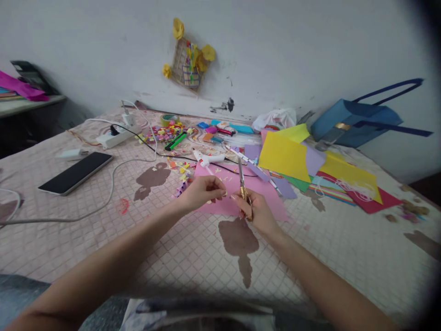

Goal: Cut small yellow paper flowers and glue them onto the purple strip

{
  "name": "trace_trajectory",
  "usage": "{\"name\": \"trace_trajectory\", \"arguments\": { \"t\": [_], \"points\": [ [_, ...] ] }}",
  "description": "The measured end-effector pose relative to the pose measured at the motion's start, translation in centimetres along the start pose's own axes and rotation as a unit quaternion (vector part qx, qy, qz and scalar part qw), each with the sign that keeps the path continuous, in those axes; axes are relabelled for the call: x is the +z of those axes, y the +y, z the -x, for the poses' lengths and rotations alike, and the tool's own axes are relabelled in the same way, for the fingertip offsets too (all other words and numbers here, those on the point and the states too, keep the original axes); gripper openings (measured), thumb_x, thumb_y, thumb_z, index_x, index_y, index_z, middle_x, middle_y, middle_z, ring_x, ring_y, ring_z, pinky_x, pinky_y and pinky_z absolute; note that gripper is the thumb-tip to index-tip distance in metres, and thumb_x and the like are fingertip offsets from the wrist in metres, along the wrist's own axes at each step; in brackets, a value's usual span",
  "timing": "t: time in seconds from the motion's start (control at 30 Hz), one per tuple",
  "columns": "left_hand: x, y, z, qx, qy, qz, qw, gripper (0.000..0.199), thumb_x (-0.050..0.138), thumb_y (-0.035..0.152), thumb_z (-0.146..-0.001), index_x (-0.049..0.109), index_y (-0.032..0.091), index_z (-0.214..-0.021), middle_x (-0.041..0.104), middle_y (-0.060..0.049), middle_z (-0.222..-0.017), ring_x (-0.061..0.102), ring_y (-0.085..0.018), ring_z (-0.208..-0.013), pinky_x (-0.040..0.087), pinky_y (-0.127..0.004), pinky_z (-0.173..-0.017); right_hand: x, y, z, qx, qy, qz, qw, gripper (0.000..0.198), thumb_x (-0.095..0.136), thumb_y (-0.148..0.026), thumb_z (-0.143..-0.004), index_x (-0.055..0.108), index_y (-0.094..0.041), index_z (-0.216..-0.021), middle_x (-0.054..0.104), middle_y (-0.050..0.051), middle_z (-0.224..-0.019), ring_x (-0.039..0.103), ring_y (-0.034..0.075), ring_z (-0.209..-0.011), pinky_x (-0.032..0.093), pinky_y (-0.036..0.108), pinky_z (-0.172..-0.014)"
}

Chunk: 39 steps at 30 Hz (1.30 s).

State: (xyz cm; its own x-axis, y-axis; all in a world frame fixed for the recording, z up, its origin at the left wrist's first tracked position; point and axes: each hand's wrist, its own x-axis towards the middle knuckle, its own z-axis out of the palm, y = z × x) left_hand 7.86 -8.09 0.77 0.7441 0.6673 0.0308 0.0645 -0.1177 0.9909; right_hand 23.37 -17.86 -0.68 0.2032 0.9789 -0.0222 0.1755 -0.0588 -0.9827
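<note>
My right hand (257,211) grips a pair of scissors (241,181) by the gold-coloured handles, the blades pointing up and away from me. To its left, my left hand (203,191) is closed in a pinch on a small pale scrap (224,193), too small to make out well. Both hands are over the near part of a pink paper sheet (275,202), a short gap between them. Just beyond lies a white glue gun (206,158) with a black cord. Small yellowish bits are scattered on the pink sheet.
At left are a phone (77,172), a white charger (72,154) and a power strip (119,135) with trailing cables. A green cutter (175,141) and colourful paper scraps (165,133) lie behind. Yellow sheets (284,156) and a blue bag (354,122) are at right.
</note>
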Motion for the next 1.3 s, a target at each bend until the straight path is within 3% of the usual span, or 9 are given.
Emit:
{"name": "trace_trajectory", "arguments": {
  "t": [0.13, 0.27, 0.43, 0.53, 0.7, 0.9, 1.07, 1.3],
  "points": [
    [1.2, 0.7, -0.7, -0.01, -0.014, 0.028, 0.999, 0.017, 0.059, 0.015, -0.072, 0.055, 0.012, -0.088, 0.062, -0.002, -0.067, 0.058, -0.009, -0.057, 0.047, -0.023, -0.055, 0.0, -0.2, -0.3, 0.014, 0.003, -0.047, 0.999, 0.018, 0.057, -0.034, -0.075, 0.055, -0.016, -0.073, 0.041, -0.007, -0.047, 0.039, 0.006, -0.038, 0.025, 0.018, -0.036],
    [1.6, 1.1, -0.9, 0.017, -0.007, -0.022, 1.0, 0.02, 0.055, 0.011, -0.072, 0.052, 0.012, -0.092, 0.062, -0.003, -0.067, 0.059, -0.011, -0.057, 0.048, -0.025, -0.056, -0.1, -0.2, -0.4, 0.005, 0.007, -0.071, 0.997, 0.016, 0.057, -0.032, -0.074, 0.054, -0.016, -0.073, 0.041, -0.007, -0.047, 0.038, 0.006, -0.037, 0.025, 0.018, -0.036],
    [2.0, 0.7, -0.5, 0.075, 0.022, -0.141, 0.987, 0.023, 0.052, 0.009, -0.072, 0.054, 0.014, -0.094, 0.064, -0.004, -0.072, 0.061, -0.013, -0.065, 0.048, -0.024, -0.058, -0.3, -0.2, -0.3, 0.001, 0.006, -0.009, 1.0, 0.016, 0.057, -0.031, -0.073, 0.053, -0.016, -0.071, 0.043, -0.007, -0.043, 0.039, 0.007, -0.036, 0.027, 0.019, -0.036],
    [2.1, 0.4, -0.1, 0.076, 0.031, -0.164, 0.983, 0.023, 0.052, 0.009, -0.072, 0.055, 0.014, -0.094, 0.065, -0.004, -0.073, 0.062, -0.014, -0.067, 0.047, -0.023, -0.058, -0.2, -0.1, -0.3, -0.022, 0.018, 0.037, 0.999, 0.014, 0.056, -0.03, -0.074, 0.053, -0.017, -0.071, 0.043, -0.007, -0.044, 0.039, 0.008, -0.037, 0.029, 0.019, -0.037],
    [2.0, -0.1, 0.0, 0.055, 0.029, -0.104, 0.993, 0.019, 0.055, 0.012, -0.072, 0.056, 0.014, -0.092, 0.065, -0.004, -0.073, 0.062, -0.013, -0.066, 0.049, -0.023, -0.058, -0.1, 0.0, -0.2, -0.034, 0.017, 0.066, 0.997, 0.012, 0.055, -0.028, -0.073, 0.053, -0.017, -0.069, 0.044, -0.006, -0.044, 0.039, 0.008, -0.037, 0.029, 0.019, -0.038],
    [1.5, -0.1, -0.3, -0.053, -0.034, 0.048, 0.997, 0.013, 0.057, 0.025, -0.078, 0.057, 0.012, -0.081, 0.062, -0.002, -0.063, 0.058, -0.009, -0.054, 0.05, -0.023, -0.055, -0.1, -0.2, 0.0, -0.02, 0.001, 0.031, 0.999, 0.014, 0.052, -0.029, -0.076, 0.051, -0.017, -0.07, 0.043, -0.006, -0.044, 0.039, 0.008, -0.038, 0.029, 0.019, -0.038],
    [1.2, -0.1, -0.2, -0.075, -0.067, 0.054, 0.993, 0.015, 0.064, 0.025, -0.073, 0.059, 0.012, -0.071, 0.063, -0.003, -0.062, 0.057, -0.008, -0.051, 0.048, -0.021, -0.051, -0.1, 0.0, 0.1, -0.023, -0.015, -0.001, 1.0, 0.015, 0.051, -0.03, -0.077, 0.051, -0.018, -0.07, 0.043, -0.007, -0.046, 0.039, 0.007, -0.039, 0.029, 0.019, -0.038],
    [1.0, 0.0, -0.1, -0.085, -0.07, 0.065, 0.992, 0.01, 0.062, 0.021, -0.074, 0.058, 0.012, -0.071, 0.064, -0.002, -0.063, 0.058, -0.007, -0.051, 0.049, -0.02, -0.052, 0.0, 0.3, 0.0, -0.013, -0.022, -0.012, 1.0, 0.015, 0.052, -0.031, -0.077, 0.051, -0.017, -0.07, 0.043, -0.006, -0.047, 0.039, 0.007, -0.038, 0.03, 0.019, -0.038]
  ]
}}
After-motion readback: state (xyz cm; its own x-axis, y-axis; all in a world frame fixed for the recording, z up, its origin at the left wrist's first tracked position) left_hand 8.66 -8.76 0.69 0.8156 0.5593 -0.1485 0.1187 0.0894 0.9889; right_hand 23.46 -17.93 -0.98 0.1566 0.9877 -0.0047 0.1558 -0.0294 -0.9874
